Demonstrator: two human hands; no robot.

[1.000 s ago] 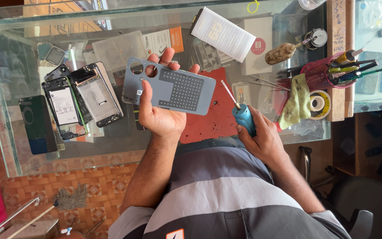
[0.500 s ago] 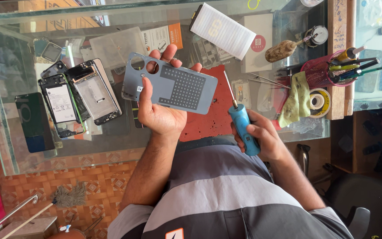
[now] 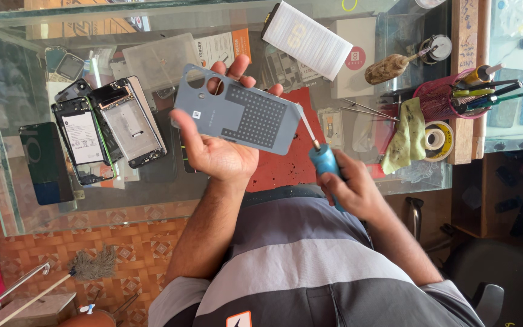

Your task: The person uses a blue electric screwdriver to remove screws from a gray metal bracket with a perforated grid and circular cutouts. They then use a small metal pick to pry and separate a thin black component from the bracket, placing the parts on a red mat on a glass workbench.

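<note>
The phone back cover (image 3: 237,112) sits higher and more tilted in the left hand (image 3: 216,151) than a second ago, and the blue-handled screwdriver (image 3: 322,158) has swung so that its thin shaft now points up at the cover's lower right corner, the tip touching or just short of it; which, I cannot tell. The cover is a grey-blue plate seen from its inner face, with two round camera holes at one end, a small white sticker and a dark dotted pad over the middle. The left hand holds it by the edges, thumb on one side and fingers curled behind, above the red mat (image 3: 286,163) near the front edge of the glass bench (image 3: 7,200). The right hand (image 3: 352,191) is closed around the screwdriver handle. Toward the bench's left end lie two opened phones (image 3: 107,133) and a dark screen panel (image 3: 43,162); at the right end stand a red tool cup (image 3: 440,100), a yellowish cloth (image 3: 407,136) and a tape roll (image 3: 436,139).
</note>
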